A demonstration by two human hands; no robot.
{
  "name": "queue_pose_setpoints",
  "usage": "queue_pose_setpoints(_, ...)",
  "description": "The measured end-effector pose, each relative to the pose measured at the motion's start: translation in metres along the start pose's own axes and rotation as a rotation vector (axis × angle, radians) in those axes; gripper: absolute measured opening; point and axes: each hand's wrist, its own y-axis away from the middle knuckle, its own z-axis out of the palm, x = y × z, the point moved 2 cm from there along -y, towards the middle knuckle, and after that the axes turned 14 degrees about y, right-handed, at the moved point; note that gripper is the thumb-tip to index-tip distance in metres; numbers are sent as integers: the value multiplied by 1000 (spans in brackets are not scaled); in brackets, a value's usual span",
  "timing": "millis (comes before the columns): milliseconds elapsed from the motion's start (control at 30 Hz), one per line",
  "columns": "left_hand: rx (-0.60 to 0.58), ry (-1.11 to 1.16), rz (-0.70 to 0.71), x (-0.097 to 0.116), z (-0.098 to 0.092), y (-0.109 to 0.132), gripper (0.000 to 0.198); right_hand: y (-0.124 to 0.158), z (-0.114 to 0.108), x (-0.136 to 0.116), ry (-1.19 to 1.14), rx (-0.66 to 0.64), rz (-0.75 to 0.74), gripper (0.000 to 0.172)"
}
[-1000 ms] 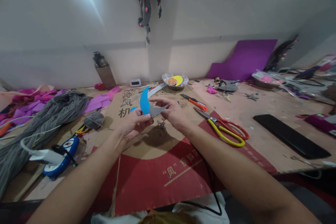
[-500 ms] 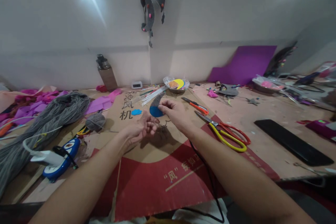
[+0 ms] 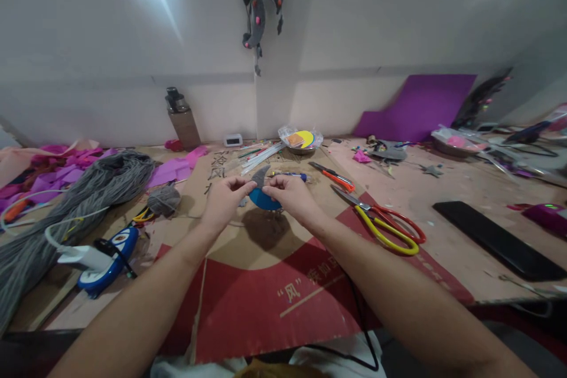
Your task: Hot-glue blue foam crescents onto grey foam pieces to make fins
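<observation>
One grey-and-blue piece [image 3: 264,199], frame centre, is pinched by left hand [image 3: 224,198] and right hand [image 3: 291,194]; apparent step: alignment; next move needs even pressure.

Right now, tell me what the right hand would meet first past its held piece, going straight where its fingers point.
Probably the left hand, facing the right hand across the grey-and-blue piece; depth is unclear.

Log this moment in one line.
Left hand: pinching grey-and-blue felt-like crescent | Right hand: pinching likewise | Red-and-yellow-handled metal scissors: lying farther right
</observation>
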Motion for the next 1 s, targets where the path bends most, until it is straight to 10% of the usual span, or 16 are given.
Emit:
queue_pose_setpoints(167, 60, -96, 122, 7, 1, 4, 26, 3, 2, -2, -40, 22, 20, 21)
queue_pose_setpoints(367, 8, 358, -281, -13, 1, -6, 65, 0, 4, 3, -65, 19, 36, 22)
queue_pose_setpoints(700, -35, -71, 125, 4, 4, 4, 15, 8, 5, -6, 122, -35, -42, 20)
queue_pose_setpoints(1000, -61, 164, -50, -2, 5, -3, 35, 6, 8, 1, 161, -53, 21, 15)
